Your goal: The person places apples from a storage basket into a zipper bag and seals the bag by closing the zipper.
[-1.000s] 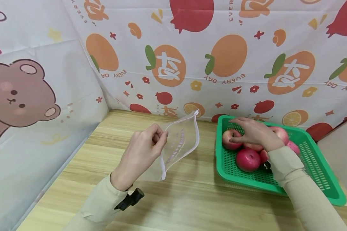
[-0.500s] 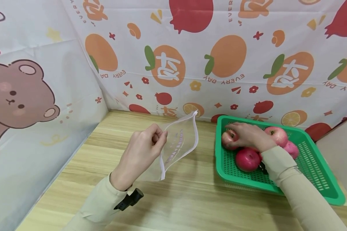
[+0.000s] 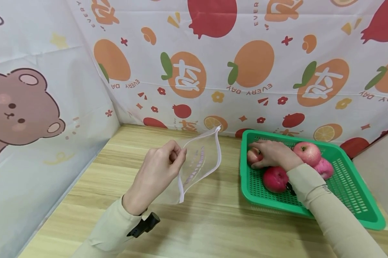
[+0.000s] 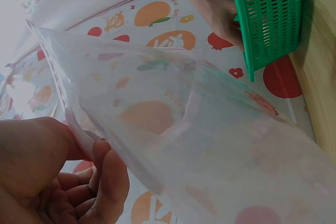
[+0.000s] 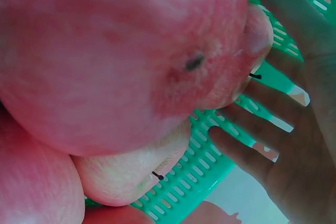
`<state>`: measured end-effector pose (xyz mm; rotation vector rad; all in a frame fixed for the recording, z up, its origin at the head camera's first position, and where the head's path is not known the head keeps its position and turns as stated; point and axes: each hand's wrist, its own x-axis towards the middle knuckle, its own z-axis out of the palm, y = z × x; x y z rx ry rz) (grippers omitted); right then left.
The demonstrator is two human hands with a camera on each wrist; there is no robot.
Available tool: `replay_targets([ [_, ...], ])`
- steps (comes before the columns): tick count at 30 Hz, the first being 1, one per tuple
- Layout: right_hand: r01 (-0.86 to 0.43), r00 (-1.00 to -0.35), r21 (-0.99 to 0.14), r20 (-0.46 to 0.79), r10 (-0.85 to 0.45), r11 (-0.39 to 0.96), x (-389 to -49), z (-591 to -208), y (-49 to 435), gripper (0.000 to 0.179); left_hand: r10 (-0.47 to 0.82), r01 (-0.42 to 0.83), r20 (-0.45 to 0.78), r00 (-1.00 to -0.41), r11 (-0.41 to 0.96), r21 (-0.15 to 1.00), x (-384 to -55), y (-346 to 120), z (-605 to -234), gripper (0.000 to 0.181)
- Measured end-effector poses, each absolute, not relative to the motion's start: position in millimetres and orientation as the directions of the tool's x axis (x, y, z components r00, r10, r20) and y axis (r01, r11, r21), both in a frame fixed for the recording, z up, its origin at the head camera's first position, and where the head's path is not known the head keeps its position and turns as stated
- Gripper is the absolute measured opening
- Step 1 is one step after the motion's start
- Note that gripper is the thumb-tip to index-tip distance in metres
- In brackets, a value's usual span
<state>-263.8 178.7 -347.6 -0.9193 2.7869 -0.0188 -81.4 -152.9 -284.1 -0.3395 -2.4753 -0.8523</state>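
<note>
My left hand point(image 3: 159, 168) pinches the near edge of a clear zip bag point(image 3: 210, 163), whose mouth gapes toward the right. In the left wrist view, thumb and forefinger hold the rim of the bag point(image 4: 152, 114), and I see nothing inside it. My right hand point(image 3: 276, 154) is down in the green basket point(image 3: 245, 175), spread around a red-yellow apple point(image 3: 253, 156) at its left end. The right wrist view shows that apple point(image 5: 260, 35) between thumb and fingers, the fingers point(image 5: 286, 124) fairly straight and apart. A bigger apple point(image 5: 121, 51) fills the foreground there.
A dark red round fruit point(image 3: 275, 179) lies in front of my right hand. To its right are a pale red apple point(image 3: 307, 153) and a pink fruit point(image 3: 324, 168). Fruit-printed cloth point(image 3: 252, 89) backs the wooden table point(image 3: 206, 222); a bear-printed sheet point(image 3: 23, 104) stands at left.
My right hand has moved left and lower, reaching farther around the leftmost apple. That apple stays in place. My left hand keeps its hold on the bag.
</note>
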Motion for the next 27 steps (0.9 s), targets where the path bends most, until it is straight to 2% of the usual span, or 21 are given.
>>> replay_targets([
  [27, -0.604, -0.771, -0.140, -0.148, -0.619, 0.785, -258.5, -351.2, 177.2, 0.062, 0.069, 0.375, 0.518, -0.852, 0.771, 0.514, -82.8, -151.9, -284.0, 0.024],
])
